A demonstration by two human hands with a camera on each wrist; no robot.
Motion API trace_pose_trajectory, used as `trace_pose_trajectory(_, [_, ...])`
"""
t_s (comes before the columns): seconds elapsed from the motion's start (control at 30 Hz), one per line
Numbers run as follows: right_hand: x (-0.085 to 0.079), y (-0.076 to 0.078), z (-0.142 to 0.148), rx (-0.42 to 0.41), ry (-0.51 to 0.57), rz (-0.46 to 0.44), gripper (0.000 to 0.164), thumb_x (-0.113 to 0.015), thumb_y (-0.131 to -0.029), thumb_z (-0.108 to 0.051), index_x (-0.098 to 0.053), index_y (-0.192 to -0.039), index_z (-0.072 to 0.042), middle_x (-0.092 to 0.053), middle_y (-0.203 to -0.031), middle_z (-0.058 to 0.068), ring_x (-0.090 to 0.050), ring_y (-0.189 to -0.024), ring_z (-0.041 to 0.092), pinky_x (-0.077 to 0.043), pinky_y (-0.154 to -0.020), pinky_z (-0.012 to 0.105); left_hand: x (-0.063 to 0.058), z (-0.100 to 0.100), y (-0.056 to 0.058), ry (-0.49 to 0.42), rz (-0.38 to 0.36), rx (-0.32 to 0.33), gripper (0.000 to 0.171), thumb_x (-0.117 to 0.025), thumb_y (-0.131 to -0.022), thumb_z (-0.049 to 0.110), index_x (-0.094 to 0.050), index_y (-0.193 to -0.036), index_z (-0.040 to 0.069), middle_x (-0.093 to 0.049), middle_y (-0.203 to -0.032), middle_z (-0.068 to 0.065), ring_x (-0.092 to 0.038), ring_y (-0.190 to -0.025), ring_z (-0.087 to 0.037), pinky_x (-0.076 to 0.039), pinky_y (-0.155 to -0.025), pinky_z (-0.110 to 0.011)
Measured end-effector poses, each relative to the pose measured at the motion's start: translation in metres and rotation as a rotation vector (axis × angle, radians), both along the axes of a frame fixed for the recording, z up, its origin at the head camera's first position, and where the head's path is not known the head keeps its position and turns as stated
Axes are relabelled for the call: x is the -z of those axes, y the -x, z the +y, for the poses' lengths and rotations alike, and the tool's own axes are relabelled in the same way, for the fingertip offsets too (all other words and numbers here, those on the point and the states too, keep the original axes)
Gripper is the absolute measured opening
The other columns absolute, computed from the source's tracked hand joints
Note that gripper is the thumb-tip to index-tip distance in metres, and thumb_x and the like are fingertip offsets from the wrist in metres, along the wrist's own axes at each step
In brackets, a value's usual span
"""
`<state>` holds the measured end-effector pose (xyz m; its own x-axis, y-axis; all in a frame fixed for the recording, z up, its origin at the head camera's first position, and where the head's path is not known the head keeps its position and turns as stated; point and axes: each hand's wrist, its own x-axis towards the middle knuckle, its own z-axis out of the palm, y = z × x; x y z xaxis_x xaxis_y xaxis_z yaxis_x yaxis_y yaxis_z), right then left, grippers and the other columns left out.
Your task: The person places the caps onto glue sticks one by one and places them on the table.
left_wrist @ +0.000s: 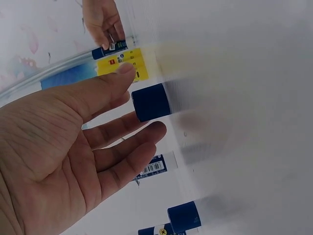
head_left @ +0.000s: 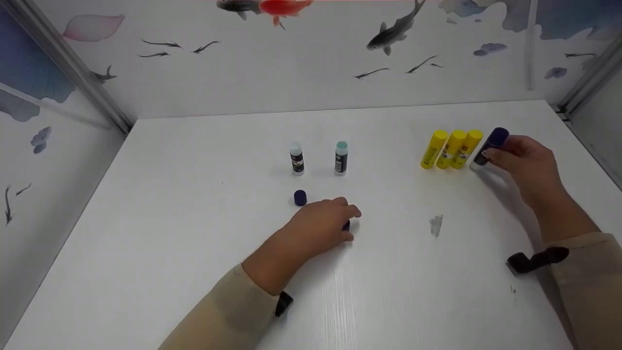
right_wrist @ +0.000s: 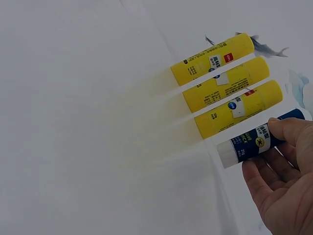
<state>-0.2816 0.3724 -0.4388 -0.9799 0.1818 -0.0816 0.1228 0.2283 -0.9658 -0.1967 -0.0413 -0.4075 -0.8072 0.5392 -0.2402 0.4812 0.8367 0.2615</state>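
On a white tabletop (head_left: pixel 194 218), grey-smudged (head_left: pixel 436 226) and backed by a fish-printed wall panel (head_left: pixel 291 78), the right hand (head_left: pixel 532 167) pinches a capped navy glue stick (head_left: pixel 497 138) just beside three upright yellow glue sticks (head_left: pixel 454 147). The left hand (head_left: pixel 318 226), fingers parted and grasping nothing, surrounds a standing blue cap (left_wrist: pixel 151 103).

2 glue sticks (head_left: pixel 341 160) bhd caps (head_left: pixel 300 198), L of 3 tubes (head_left: pixel 452 149)
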Motion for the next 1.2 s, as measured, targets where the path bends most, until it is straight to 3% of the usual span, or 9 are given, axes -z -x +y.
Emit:
trace_pose_trajectory(0.53, [0.0016,0.0041,-0.0037,-0.031,-0.161,-0.037,0.047,-0.074,-0.096,-0.037,-0.057,-0.135,-0.018,-0.061,-0.119,-0.014,-0.06,-0.11,0.002,-0.054,-0.091,0.008,0.0006,-0.0017,0.0002,0.011,-0.037,-0.018,0.045,-0.072,-0.1,0.03,-0.063,-0.143,0.022,-0.067,-0.132,-0.001,-0.067,-0.115,-0.017,-0.056,-0.103,-0.033])
trace_pose_trajectory(1.2, [0.0055,0.0096,-0.0057,-0.022,-0.212,-0.051,0.05,-0.074,-0.095,-0.043,-0.058,-0.138,-0.022,-0.06,-0.122,-0.016,-0.058,-0.115,0.002,-0.052,-0.09,0.006,0.0037,-0.0032,0.0032,0.001,-0.045,-0.015,0.042,-0.071,-0.1,0.029,-0.065,-0.141,0.023,-0.067,-0.131,-0.002,-0.068,-0.118,-0.02,-0.055,-0.104,-0.036])
